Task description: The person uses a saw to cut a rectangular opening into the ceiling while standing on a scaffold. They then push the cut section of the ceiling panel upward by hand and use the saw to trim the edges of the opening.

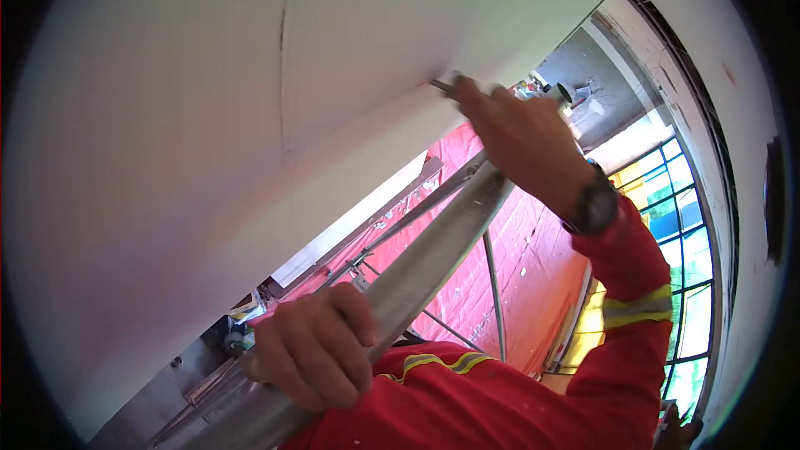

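Note:
My right hand (525, 137) is raised against the pale panel surface (192, 117), its fingers closed around a thin tool (443, 87). The tool's grey tip is near or touching the panel; blur and the fingers hide what kind it is. A dark watch (597, 200) circles that wrist. Lower left, my left hand (317, 346) is closed over a thick metal pole (433, 254), knuckles toward me. The pole slants from below that hand up to beneath my right wrist. A thin dark line (283, 58) runs along the panel.
Scaffold tubes (495, 292) cross below, in front of pink sheeting (533, 258). A gridded window (687, 258) stands at the right. Beyond the panel edge are a grey wall area (596, 67) and a pale beam (667, 58). Assorted items (242, 325) lie at lower left.

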Available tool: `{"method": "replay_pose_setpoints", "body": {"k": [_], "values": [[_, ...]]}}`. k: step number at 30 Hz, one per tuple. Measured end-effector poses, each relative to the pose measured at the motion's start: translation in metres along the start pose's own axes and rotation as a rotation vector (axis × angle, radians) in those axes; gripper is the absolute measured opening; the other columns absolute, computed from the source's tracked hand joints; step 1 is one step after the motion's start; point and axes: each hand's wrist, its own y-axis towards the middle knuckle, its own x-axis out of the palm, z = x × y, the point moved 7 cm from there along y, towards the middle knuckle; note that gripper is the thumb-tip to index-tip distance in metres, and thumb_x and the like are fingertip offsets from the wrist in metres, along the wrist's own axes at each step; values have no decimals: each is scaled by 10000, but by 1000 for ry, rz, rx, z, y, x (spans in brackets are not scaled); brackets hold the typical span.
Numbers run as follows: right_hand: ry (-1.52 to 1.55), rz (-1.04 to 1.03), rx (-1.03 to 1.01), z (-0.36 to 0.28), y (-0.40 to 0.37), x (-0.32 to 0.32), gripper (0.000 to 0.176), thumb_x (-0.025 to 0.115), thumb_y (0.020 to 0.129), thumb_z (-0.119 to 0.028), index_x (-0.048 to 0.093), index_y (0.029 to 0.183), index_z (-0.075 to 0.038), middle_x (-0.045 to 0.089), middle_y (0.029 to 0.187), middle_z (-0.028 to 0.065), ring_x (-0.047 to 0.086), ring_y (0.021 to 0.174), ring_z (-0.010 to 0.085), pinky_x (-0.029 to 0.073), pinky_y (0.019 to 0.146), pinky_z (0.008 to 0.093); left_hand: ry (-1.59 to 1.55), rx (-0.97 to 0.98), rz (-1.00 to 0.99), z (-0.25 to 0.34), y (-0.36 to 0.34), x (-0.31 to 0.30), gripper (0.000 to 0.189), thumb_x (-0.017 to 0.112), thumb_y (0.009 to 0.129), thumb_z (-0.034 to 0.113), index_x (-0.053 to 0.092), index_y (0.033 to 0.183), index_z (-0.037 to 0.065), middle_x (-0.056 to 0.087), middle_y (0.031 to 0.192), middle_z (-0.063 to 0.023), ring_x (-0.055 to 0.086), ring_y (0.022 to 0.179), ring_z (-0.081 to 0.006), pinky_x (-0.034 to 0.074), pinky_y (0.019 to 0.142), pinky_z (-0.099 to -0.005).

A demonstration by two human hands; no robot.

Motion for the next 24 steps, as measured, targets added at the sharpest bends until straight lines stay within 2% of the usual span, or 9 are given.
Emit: {"method": "replay_pose_setpoints", "body": {"k": [3,9,11,14,16,20,22,24], "values": [[34,-9,-12,2,11,2,346,541,891,-79,501,1235,-76,601,735,102,634,569,266,516,511,393,14,37,8,0,5,0,566,183,1032,249,546,628,87,679,700,-110,650,615,-226,386,833,-420],[56,-200,215,14,-66,-39,355,515,896,-73,499,1250,-73,611,781,98,630,558,246,505,490,371,-27,-32,-27,-2,15,0,551,212,1028,241,573,643,80,680,701,-115,653,629,-230,384,833,-407],[-1,-41,82,7,-43,-22,284,520,923,-88,506,1205,-55,615,735,101,618,540,288,487,474,396,-45,-31,-32,0,18,0,545,223,1025,233,593,658,75,682,708,-113,654,645,-232,378,844,-405],[43,-22,51,-3,15,-15,164,525,932,-82,494,1088,-45,607,697,124,617,543,309,466,464,408,-10,-45,-83,6,21,-3,535,224,1021,228,588,661,74,682,709,-115,654,648,-232,379,838,-407],[13,26,25,2,9,-13,197,532,946,-109,504,1130,-47,605,696,108,611,530,291,461,456,399,-1,-23,-76,6,24,-6,530,219,1019,224,588,669,74,683,712,-115,653,646,-234,378,837,-409],[-7,-91,178,6,-44,-36,249,544,956,-143,514,1190,-63,585,678,84,596,511,267,454,439,391,12,-4,36,6,14,-4,533,206,1018,225,589,679,73,688,728,-112,654,645,-237,372,842,-412],[-27,-172,261,9,-63,-49,265,544,962,-156,520,1213,-79,579,672,77,593,509,258,455,439,386,-5,-15,-47,4,19,-6,535,205,1017,222,591,680,70,690,739,-110,655,648,-238,367,849,-416],[-1,-161,215,9,-54,-35,253,519,957,-141,511,1203,-86,592,685,91,613,522,273,472,444,384,-23,-34,-98,3,22,-6,531,211,1015,220,595,681,68,692,748,-111,657,653,-240,365,854,-420]]}}
